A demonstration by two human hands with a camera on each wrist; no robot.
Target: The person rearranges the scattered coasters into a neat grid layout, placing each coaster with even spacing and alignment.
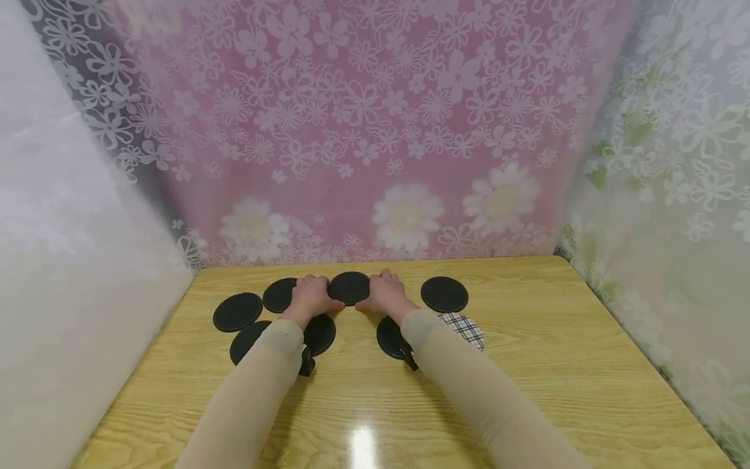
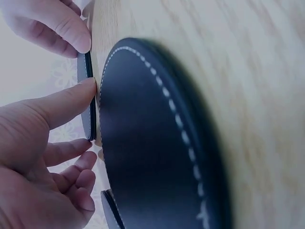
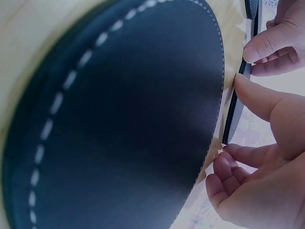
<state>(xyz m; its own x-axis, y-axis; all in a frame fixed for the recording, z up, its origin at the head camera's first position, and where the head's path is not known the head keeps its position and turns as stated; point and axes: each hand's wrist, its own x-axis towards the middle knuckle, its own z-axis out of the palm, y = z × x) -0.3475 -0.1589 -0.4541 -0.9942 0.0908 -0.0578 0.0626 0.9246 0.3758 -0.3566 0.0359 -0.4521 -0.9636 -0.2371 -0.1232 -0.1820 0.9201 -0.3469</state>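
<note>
A round black coaster (image 1: 349, 288) lies near the far edge of the table, between both hands. My left hand (image 1: 310, 298) pinches its left side, thumb on the near rim and index finger at the far rim. On the other side, my right hand (image 1: 387, 294) holds the coaster's right edge between thumb and fingers. In the left wrist view, white stitching runs around another black coaster (image 2: 147, 143) under the left wrist. A similar stitched coaster (image 3: 124, 119) fills much of the right wrist view. The forearms partly cover these nearer coasters in the head view.
More black coasters, one at far left (image 1: 237, 312) among them, lie left of the hands. To the right are a black coaster (image 1: 444, 294) and a plaid coaster (image 1: 465, 329) partly under the sleeve. Floral curtains (image 1: 375, 130) surround the wooden table (image 1: 562, 365) on three sides.
</note>
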